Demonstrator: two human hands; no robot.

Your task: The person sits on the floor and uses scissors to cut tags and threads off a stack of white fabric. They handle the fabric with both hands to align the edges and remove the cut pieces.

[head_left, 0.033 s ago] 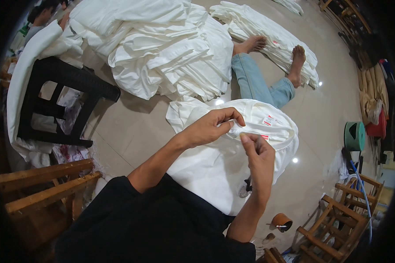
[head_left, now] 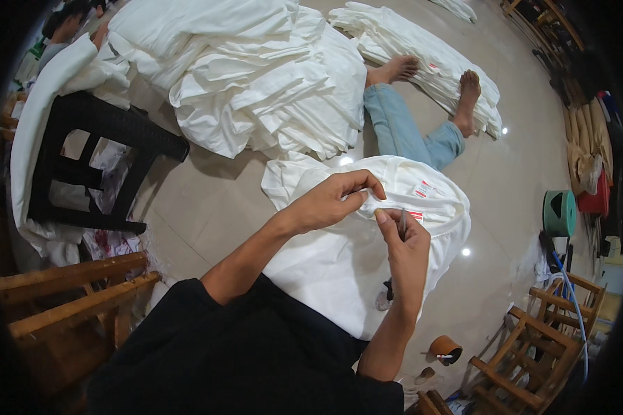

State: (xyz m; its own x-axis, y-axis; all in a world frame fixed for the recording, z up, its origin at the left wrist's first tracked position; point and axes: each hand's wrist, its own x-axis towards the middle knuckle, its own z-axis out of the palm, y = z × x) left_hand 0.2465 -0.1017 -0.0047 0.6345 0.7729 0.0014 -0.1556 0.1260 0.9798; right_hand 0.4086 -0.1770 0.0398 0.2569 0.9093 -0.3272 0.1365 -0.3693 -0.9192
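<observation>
A white garment (head_left: 318, 266) lies bunched over my lap, its neckline turned up, with a red-and-white label (head_left: 423, 189) inside. My left hand (head_left: 323, 203) pinches the fabric at the neckline edge between thumb and fingers. Close beside it, my right hand (head_left: 410, 252) is closed with its thumb forward, at the same edge. A slim grey metal tool (head_left: 403, 223) pokes out between its thumb and fingers; the rest is hidden, so its kind is unclear. Near my right wrist a small black-and-clear object (head_left: 383, 297) rests against the cloth.
A tall heap of white garments (head_left: 256, 90) stands ahead, and a flatter stack (head_left: 374, 31) lies by a person's bare feet (head_left: 469, 104). To the left is a black stool (head_left: 111, 131). Wooden frames (head_left: 526, 353), an orange-brown pot (head_left: 445, 351) and a green roll (head_left: 559, 213) are to the right.
My right hand has shifted slightly left and turned a little, so the grey metal tool now shows between its fingers. My left hand keeps its pinch on the garment.
</observation>
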